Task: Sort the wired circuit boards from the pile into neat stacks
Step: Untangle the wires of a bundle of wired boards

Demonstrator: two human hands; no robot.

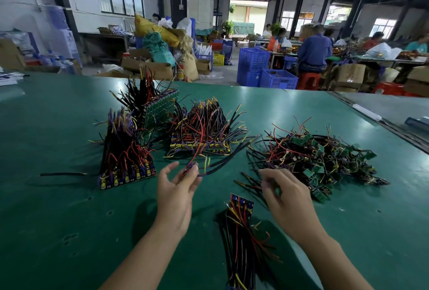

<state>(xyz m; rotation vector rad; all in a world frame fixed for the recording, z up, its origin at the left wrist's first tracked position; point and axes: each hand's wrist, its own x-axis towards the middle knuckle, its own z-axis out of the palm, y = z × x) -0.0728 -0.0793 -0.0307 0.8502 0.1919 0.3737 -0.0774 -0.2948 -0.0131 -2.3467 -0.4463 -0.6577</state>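
A loose pile of small wired circuit boards lies at the right of the green table. My left hand pinches one wired board by its fingertips, its red and black wires trailing up and right. My right hand hovers at the pile's near left edge with fingers curled over some wires; whether it holds one I cannot tell. Neat stacks stand at the left, at the back and in the centre. A short row of boards lies between my forearms.
A single black wire lies at the left. A white tube rests by the table's right seam. Beyond the far edge are blue crates, cardboard boxes and seated people at other tables.
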